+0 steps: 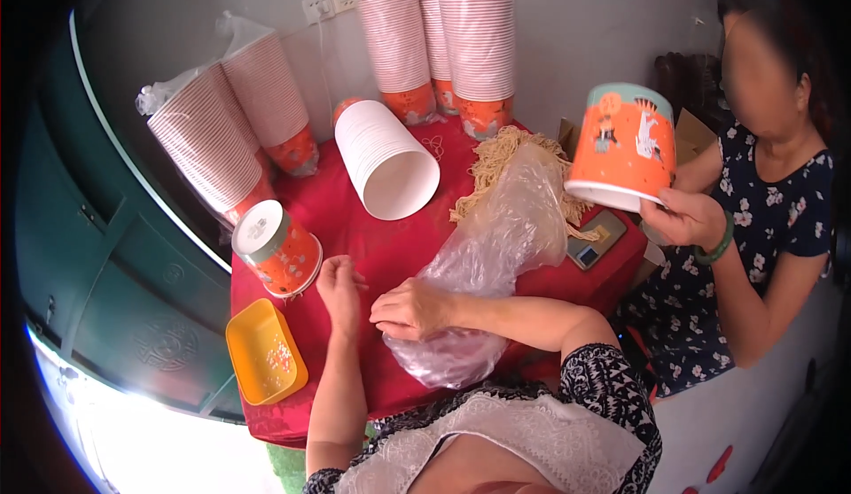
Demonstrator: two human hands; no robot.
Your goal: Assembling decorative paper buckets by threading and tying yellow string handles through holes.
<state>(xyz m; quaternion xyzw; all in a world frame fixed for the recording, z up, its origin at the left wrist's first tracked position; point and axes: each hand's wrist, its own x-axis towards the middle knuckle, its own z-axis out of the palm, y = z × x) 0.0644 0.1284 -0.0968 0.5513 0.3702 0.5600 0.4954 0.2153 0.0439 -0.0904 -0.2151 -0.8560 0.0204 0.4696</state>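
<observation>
My left hand (340, 294) is curled just right of an orange paper bucket (282, 250) that stands upside down, its white base up. My right hand (412, 310) is closed above the red cloth, fingers bent together; its wrist lies over a crumpled clear plastic bag (492, 255). Whatever either hand pinches is too small or hidden to make out. Below the bucket sits a yellow tray (236, 352) with small pink and white bits inside. A stack of white paper buckets (368, 140) lies on its side ahead, open end toward me.
Tall bagged stacks of paper buckets (479, 42) line the back and left of the red-covered table (306, 202). Tan cords (496, 171) lie piled behind the bag, beside a small scale (598, 241). At right, another person's hand (691, 224) holds an orange bucket (625, 148) rim down.
</observation>
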